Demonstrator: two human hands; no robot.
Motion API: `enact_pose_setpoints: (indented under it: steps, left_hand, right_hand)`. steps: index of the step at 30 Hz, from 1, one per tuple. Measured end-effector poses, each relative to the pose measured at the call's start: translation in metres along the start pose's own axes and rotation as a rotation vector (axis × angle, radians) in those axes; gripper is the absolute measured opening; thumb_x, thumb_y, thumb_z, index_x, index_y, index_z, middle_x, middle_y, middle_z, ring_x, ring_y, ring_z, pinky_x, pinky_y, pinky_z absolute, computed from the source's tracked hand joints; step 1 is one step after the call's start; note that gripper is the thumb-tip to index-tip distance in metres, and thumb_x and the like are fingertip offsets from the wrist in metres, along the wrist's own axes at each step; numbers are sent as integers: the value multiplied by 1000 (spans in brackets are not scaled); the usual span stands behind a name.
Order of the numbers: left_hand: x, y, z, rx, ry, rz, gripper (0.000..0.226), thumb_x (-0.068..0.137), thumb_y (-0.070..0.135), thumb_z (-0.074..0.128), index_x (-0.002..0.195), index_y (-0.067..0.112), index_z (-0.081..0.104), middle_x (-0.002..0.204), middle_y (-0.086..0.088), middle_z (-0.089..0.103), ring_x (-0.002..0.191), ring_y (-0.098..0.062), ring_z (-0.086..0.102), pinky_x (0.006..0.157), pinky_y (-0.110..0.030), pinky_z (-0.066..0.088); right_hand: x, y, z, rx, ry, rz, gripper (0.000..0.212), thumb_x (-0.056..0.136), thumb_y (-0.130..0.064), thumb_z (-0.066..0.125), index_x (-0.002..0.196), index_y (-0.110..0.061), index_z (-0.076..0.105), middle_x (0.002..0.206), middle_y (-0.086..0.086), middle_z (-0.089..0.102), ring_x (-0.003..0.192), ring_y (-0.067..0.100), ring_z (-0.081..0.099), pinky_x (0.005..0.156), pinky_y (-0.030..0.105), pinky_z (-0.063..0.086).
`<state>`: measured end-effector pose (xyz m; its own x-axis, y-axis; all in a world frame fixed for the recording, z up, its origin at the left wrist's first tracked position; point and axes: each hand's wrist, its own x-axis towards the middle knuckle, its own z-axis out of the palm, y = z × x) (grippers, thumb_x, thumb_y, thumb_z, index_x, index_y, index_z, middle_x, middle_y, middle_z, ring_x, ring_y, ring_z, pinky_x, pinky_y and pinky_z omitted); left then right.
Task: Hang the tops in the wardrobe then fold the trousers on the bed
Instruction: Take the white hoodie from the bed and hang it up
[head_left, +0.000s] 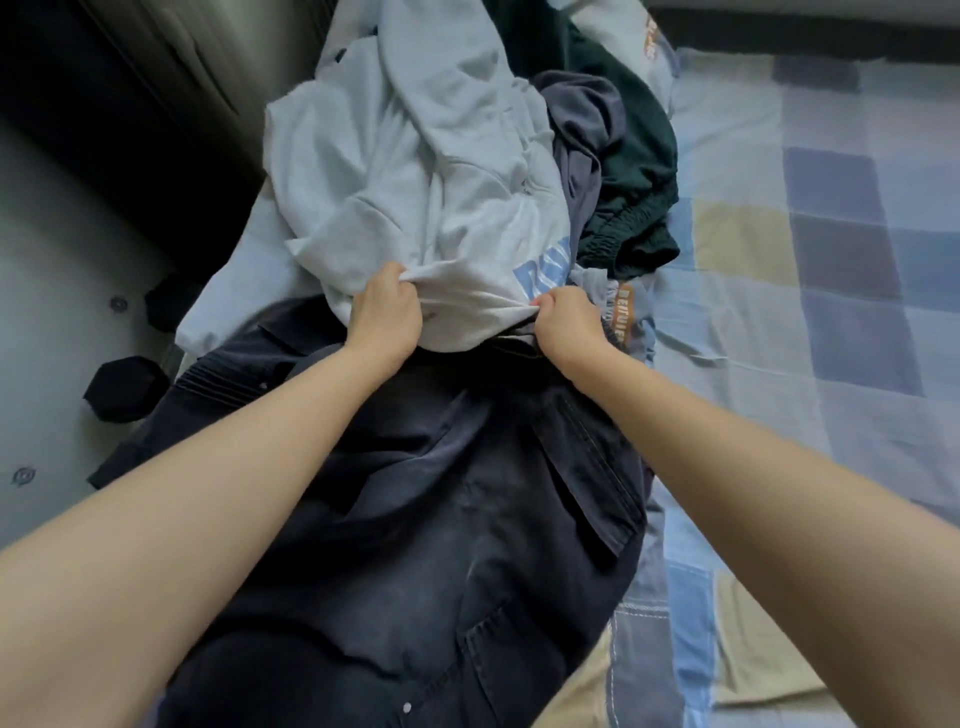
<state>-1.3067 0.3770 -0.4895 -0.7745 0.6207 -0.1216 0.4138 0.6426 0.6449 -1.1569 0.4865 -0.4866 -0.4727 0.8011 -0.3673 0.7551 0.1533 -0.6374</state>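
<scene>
- The left hand (387, 312) clutches a bunched edge of the white top (415, 171), fingers curled tight into the cloth.
- The right hand (566, 325) pinches the same hem, just beside blue lettering.
- The white top lies heaped on the bed (779, 260), its near edge over the dark trousers (441, 519), which spread toward the person.
- A dark green garment (634, 156) and a grey-blue one (582, 119) lie just beyond, touching the white top.
- Floor (52, 260) shows at left.
</scene>
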Motion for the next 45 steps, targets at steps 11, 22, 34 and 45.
enact_pose_setpoints:
  steps: [11,22,34,45]
  left_hand:
    - [-181,48,-91,-282,-329,-142,22,85,42,63,79,21,69,74,1,68,74,-16,64,64,-32,50]
    - [-379,87,-186,-545,-294,-641,11,91,20,64,83,21,71,75,10,71,71,-7,65,51,-19,48]
    - [-379,122,-248,-826,62,-842,12,89,28,66,85,17,69,87,-5,72,81,-22,68,68,-32,55]
    - [-391,228,-307,-889,-254,-572,24,85,19,69,96,-2,73,86,-17,71,78,-29,67,71,-35,53]
  right_hand:
    - [-192,11,-76,158,58,-32,28,98,-14,38,80,-20,59,81,-2,60,82,18,56,62,26,36]
    - [-432,22,-153,290,-38,208,30,94,-18,58,120,-23,45,89,3,62,80,23,61,71,39,50]
    - [-474,32,-266,551,118,523,31,100,-7,44,73,-6,58,58,10,56,47,14,57,38,21,46]
    - [-484,10,-229,-7,-246,356,27,96,-24,48,77,-8,59,70,9,56,69,23,51,65,30,37]
